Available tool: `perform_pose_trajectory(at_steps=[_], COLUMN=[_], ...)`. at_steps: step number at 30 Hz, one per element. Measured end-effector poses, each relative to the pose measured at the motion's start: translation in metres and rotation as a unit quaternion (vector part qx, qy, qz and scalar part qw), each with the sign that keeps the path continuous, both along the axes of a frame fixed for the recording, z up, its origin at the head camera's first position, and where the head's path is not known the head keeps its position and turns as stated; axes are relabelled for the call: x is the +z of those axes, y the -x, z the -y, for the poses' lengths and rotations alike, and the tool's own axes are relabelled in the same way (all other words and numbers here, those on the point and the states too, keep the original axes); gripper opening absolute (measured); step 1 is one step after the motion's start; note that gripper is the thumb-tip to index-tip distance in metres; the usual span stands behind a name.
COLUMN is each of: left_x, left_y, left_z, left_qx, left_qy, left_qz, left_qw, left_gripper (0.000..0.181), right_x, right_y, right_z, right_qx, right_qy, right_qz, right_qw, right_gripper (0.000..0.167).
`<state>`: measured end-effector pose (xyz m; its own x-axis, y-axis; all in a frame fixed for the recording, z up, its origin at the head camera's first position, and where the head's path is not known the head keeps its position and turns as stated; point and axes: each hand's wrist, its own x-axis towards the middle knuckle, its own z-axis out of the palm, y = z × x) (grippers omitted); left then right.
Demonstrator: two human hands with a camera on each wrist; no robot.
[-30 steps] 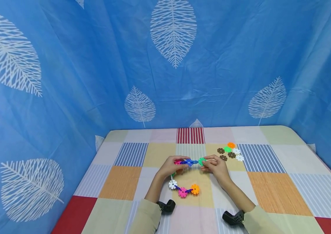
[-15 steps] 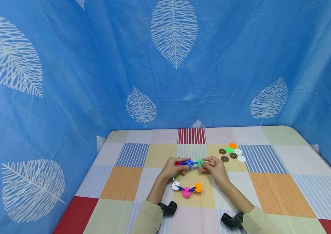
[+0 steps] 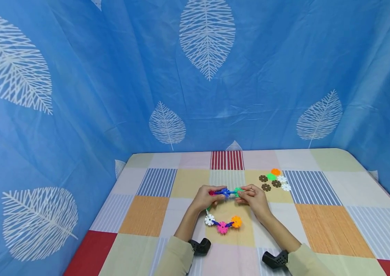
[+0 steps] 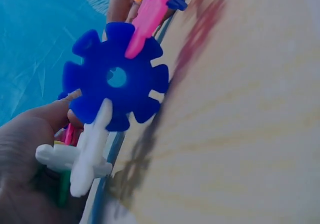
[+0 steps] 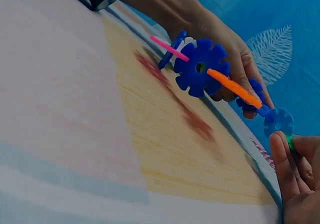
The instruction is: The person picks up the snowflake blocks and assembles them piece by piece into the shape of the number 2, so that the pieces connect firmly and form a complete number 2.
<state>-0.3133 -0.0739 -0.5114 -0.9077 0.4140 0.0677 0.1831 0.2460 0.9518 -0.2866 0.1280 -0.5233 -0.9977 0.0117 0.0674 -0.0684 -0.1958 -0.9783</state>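
Observation:
A curved chain of slotted snowflake discs hangs between my two hands in the head view. My left hand [image 3: 205,198] grips its upper left part, by a red-pink disc and a blue disc [image 3: 225,192]. With thumb and fingers, my right hand [image 3: 255,201] pinches a green disc [image 3: 238,191] at the chain's upper right end. From the left hand the chain curves down past a white disc [image 3: 209,219] and a pink disc [image 3: 222,227] to an orange disc [image 3: 236,221]. Edge-on dark blue discs link these. My left palm partly hides the chain in the left wrist view.
Several loose snowflake discs lie beyond my right hand: brown [image 3: 266,187], white [image 3: 286,187], green [image 3: 271,176] and orange [image 3: 276,171]. A patchwork cloth [image 3: 143,216] covers the table. A blue leaf-print curtain [image 3: 250,96] stands behind and at both sides.
The green disc and right hand have come slightly closer to the blue disc. The chain's loose orange end has swung a little to the right. The whole head view has shifted slightly.

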Motion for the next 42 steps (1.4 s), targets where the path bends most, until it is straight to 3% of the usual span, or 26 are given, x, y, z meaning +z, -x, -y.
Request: perform_pose_trajectory(at_steps=[3,5,10,13,17,24,30,35,37,39,41,42], left_x=[0.005,0.011,0.026,0.029,0.026,0.024,0.026,0.026,0.025,0.024,0.022,0.021], left_y=[-0.001,-0.001,0.0,0.002,0.006,0.009,0.007,0.005,0.006,0.007,0.008,0.008], left_z=[0.0,0.001,0.006,0.008,0.006,-0.005,-0.013,-0.014,-0.014,-0.012,-0.011,-0.01], left_qx=[-0.008,-0.015,-0.055,-0.078,-0.078,-0.053,-0.051,-0.05,-0.047,-0.043,-0.04,-0.039], left_qy=[0.019,0.054,0.163,0.207,0.251,0.247,0.27,0.267,0.261,0.256,0.25,0.247], left_qz=[-0.016,-0.042,-0.112,-0.108,-0.104,-0.178,-0.225,-0.255,-0.263,-0.264,-0.258,-0.254], left_qw=[0.9997,0.9975,0.9786,0.9692,0.9593,0.9511,0.9347,0.9277,0.9276,0.9287,0.9323,0.9343], left_gripper=[0.035,0.036,0.05,0.056,0.057,0.056,0.05,0.04,0.037,0.037,0.037,0.037], right_x=[-0.001,-0.001,-0.001,-0.001,-0.001,-0.002,-0.002,-0.003,-0.003,-0.003,-0.004,-0.005], right_y=[-0.001,-0.001,-0.001,-0.001,-0.001,0.0,-0.002,-0.002,-0.001,0.0,0.002,0.004], right_z=[-0.001,-0.002,-0.001,-0.001,-0.001,-0.004,-0.005,-0.009,-0.013,-0.021,-0.031,-0.037], right_qx=[-0.001,-0.001,0.005,0.015,0.024,0.018,0.022,0.021,0.008,-0.025,-0.082,-0.113], right_qy=[-0.001,-0.004,-0.003,-0.007,-0.019,-0.007,-0.004,-0.039,-0.082,-0.152,-0.235,-0.277], right_qz=[-0.001,-0.005,-0.015,-0.023,-0.03,-0.029,-0.024,-0.061,-0.094,-0.134,-0.172,-0.186], right_qw=[1.0,1.0,0.9999,0.9996,0.9991,0.9994,0.9995,0.9972,0.9922,0.9789,0.9532,0.9357], right_gripper=[0.023,0.025,0.029,0.029,0.027,0.029,0.033,0.033,0.031,0.028,0.026,0.025])
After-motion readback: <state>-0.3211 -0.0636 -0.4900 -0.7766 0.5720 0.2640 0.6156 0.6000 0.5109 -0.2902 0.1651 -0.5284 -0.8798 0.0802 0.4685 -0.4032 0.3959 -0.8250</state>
